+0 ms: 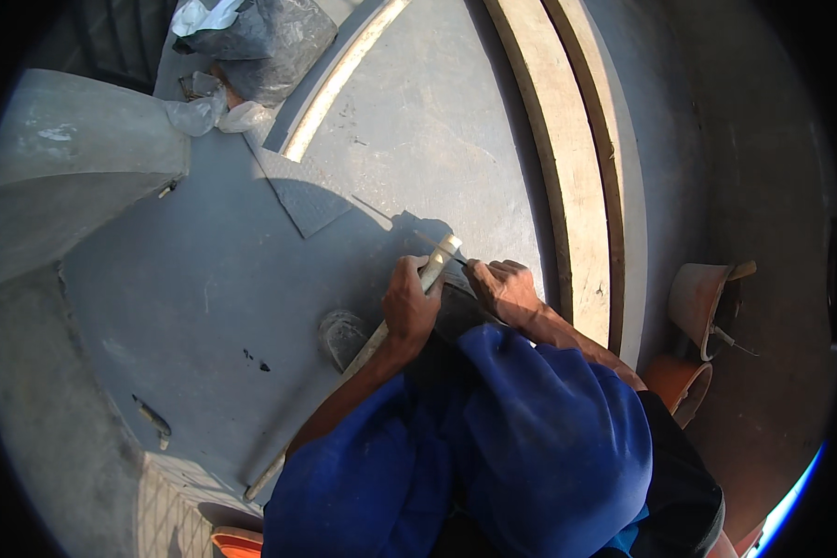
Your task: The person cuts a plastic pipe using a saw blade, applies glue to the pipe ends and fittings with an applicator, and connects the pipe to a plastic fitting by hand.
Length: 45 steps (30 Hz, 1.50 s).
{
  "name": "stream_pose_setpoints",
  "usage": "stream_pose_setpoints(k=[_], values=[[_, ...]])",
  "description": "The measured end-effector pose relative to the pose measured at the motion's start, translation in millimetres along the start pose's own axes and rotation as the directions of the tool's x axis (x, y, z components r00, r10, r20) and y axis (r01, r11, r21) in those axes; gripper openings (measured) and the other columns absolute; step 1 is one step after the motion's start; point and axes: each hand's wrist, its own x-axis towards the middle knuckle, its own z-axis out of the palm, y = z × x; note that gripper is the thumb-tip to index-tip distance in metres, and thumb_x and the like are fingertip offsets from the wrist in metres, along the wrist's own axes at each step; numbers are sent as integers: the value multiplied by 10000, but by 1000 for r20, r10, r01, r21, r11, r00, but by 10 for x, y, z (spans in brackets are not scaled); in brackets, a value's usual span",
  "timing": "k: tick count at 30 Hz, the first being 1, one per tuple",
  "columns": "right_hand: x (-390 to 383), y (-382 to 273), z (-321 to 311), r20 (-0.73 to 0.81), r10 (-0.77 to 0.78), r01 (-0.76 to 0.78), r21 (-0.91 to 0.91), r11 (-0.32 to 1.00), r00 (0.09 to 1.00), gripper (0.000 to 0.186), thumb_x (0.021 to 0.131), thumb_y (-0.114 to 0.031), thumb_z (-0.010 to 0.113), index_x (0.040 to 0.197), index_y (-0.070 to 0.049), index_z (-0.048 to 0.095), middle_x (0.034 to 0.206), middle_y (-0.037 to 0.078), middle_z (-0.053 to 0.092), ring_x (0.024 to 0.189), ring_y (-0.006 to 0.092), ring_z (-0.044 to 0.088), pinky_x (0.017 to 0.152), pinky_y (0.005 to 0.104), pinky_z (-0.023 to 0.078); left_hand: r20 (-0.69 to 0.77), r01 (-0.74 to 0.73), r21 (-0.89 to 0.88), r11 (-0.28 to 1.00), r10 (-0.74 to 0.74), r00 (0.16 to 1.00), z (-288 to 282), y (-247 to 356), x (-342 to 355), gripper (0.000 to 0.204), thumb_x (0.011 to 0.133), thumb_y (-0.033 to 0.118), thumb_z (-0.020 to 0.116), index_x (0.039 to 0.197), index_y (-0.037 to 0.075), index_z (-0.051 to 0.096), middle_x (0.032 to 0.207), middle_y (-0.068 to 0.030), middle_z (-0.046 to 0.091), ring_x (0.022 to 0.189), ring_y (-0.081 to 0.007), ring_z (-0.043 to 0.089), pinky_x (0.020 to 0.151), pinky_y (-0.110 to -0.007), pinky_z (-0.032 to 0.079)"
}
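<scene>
A long pale pipe (434, 268) runs slantwise from the middle of the view down to the lower left, passing under my left arm. My left hand (410, 302) is wrapped round it just below its upper end. In my right hand (506, 288), the closed fingers grip a thin-bladed tool that looks like a knife (430, 240). Its blade crosses the pipe's upper end and points left; the handle is mostly hidden in my fist. Blue cloth (553, 418) covers my legs below both hands.
Two long wooden beams (567, 177) curve along the right. Another pale strip (339, 79) lies at the upper left beside a dark plastic bag (284, 51). Buckets (697, 302) stand at the right wall. A small dark tool (153, 420) rests on the grey floor (195, 307) at left.
</scene>
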Motion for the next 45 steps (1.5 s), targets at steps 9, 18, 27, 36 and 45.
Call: stream_pose_setpoints(k=[9, 18, 27, 36, 45], values=[[42, -49, 23, -9, -73, 72, -61, 996, 997, 107, 913, -196, 486, 929, -92, 503, 609, 111, 609, 518, 246, 612, 458, 356, 463, -10, -17, -28, 999, 17, 1000, 19, 16, -2, 371, 761, 202, 709, 1025, 46, 500, 959, -141, 582, 865, -341, 592, 724, -418, 465], [211, 0, -81, 159, 328, -316, -97, 944, 931, 142, 925, -173, 457, 1015, -80, 514, 639, 144, 616, 544, 267, 621, 482, 375, 481, -13, -97, -88, 991, 96, 995, 7, -58, -4, 269, 828, 192, 631, 983, 8, 510, 924, -157, 546, 856, -348, 569, 730, -415, 455], [340, 40, -240, 117, 407, -392, -131, 910, 906, 153, 941, -219, 449, 914, -82, 511, 612, 138, 606, 516, 281, 610, 461, 381, 469, -31, -81, -121, 989, 78, 996, 12, -30, -12, 275, 805, 173, 658, 958, 3, 505, 937, -153, 539, 882, -334, 562, 748, -403, 447], [238, -15, -250, 183, 318, -294, -149, 944, 930, 154, 899, -185, 486, 1012, -86, 518, 696, 111, 640, 548, 256, 621, 481, 385, 474, -58, -86, -106, 991, 80, 995, -8, 21, -69, 299, 772, 149, 693, 955, 8, 504, 943, -143, 539, 892, -328, 556, 755, -399, 444], [62, -55, -110, 127, 145, -141, -46, 989, 981, 201, 883, -138, 482, 1060, -70, 548, 769, 111, 645, 684, 270, 642, 596, 377, 493, -33, -88, -88, 992, 86, 996, 6, -18, 6, 284, 814, 219, 658, 980, 32, 523, 935, -143, 564, 863, -338, 582, 718, -410, 457]])
